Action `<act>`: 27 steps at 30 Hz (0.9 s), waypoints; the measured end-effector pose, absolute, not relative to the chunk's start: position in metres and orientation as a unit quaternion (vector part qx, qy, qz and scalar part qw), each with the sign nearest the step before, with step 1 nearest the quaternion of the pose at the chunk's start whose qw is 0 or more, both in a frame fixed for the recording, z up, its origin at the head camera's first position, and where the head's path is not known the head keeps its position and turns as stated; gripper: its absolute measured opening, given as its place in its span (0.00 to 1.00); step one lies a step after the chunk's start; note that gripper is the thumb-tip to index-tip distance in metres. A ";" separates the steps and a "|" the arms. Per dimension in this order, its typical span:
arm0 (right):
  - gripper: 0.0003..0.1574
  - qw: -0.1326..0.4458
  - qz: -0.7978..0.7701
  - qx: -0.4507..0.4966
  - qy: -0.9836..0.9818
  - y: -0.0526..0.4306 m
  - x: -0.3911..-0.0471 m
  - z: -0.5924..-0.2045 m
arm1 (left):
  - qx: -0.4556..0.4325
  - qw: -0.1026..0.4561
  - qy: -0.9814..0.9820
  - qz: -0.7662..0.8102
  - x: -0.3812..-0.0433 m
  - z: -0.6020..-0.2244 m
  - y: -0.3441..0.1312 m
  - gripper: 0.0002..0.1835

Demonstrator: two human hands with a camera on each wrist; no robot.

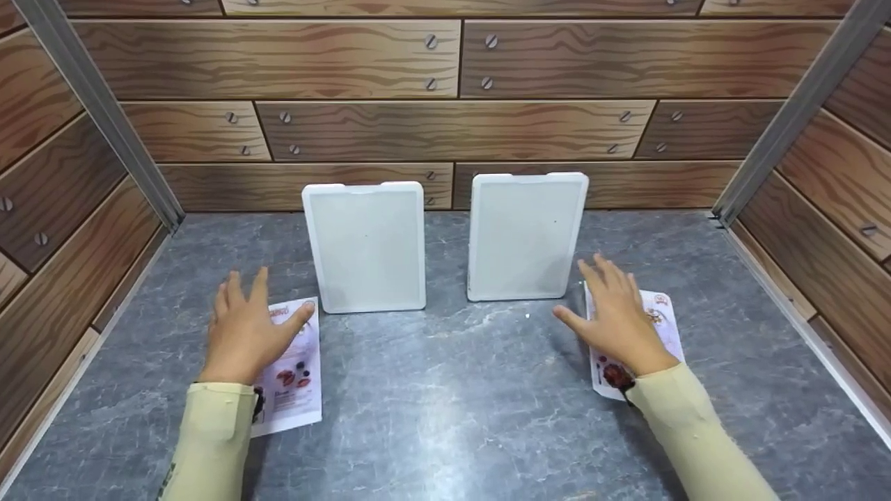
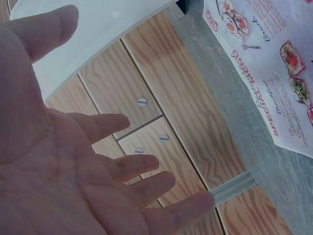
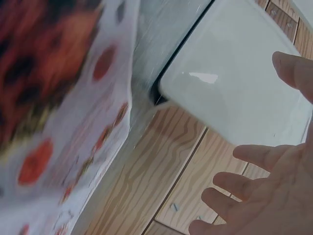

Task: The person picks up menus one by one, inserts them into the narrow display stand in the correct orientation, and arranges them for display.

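Observation:
My left hand point(image 1: 247, 332) hovers with fingers spread over a printed menu sheet point(image 1: 299, 396) at the left. In the left wrist view that menu point(image 2: 264, 63) shows food pictures and the words "SPECIAL MENU", apart from the fingers. My right hand point(image 1: 618, 325), fingers also spread, is above a second menu sheet point(image 1: 665, 320) at the right, partly hidden beneath it. The right wrist view shows this menu point(image 3: 88, 112) close up and the right hand point(image 3: 264, 191) holding nothing. Two white rectangular panels, a left panel point(image 1: 369, 247) and a right panel point(image 1: 527, 236), stand upright between the hands, farther back.
A grey marbled tabletop point(image 1: 445, 390) lies under everything. Wood-patterned walls point(image 1: 362, 129) enclose the back and both sides, with metal corner posts point(image 1: 104, 118) at the left and right. A tiny white speck point(image 1: 527, 316) lies before the right panel.

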State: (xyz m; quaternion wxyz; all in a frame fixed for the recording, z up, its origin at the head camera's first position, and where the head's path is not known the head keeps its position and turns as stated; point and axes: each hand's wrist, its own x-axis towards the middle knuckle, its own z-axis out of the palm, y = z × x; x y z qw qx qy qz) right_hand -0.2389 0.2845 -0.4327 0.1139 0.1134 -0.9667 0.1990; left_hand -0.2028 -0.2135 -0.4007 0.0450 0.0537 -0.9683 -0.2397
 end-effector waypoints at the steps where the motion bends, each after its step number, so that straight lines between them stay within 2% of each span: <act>1: 0.57 0.110 0.201 0.116 -0.966 0.281 -0.239 -0.433 | 0.054 0.043 -0.968 -0.239 -0.203 -0.400 -0.214 0.54; 6: 0.53 0.091 0.208 0.132 -0.965 0.265 -0.237 -0.430 | 0.064 0.041 -0.968 -0.239 -0.203 -0.397 -0.219 0.50; 9: 0.50 0.099 0.210 0.144 -0.962 0.255 -0.237 -0.426 | 0.077 0.034 -0.968 -0.238 -0.202 -0.398 -0.223 0.48; 15: 0.45 0.103 0.219 0.179 -0.954 0.232 -0.238 -0.420 | 0.100 0.006 -0.967 -0.232 -0.201 -0.404 -0.231 0.50; 22: 0.43 0.061 0.234 0.204 -0.949 0.205 -0.239 -0.414 | 0.103 -0.014 -0.964 -0.244 -0.202 -0.407 -0.236 0.53; 27: 0.44 -0.001 0.282 0.219 -0.934 0.182 -0.239 -0.411 | 0.111 -0.020 -0.963 -0.245 -0.202 -0.407 -0.238 0.52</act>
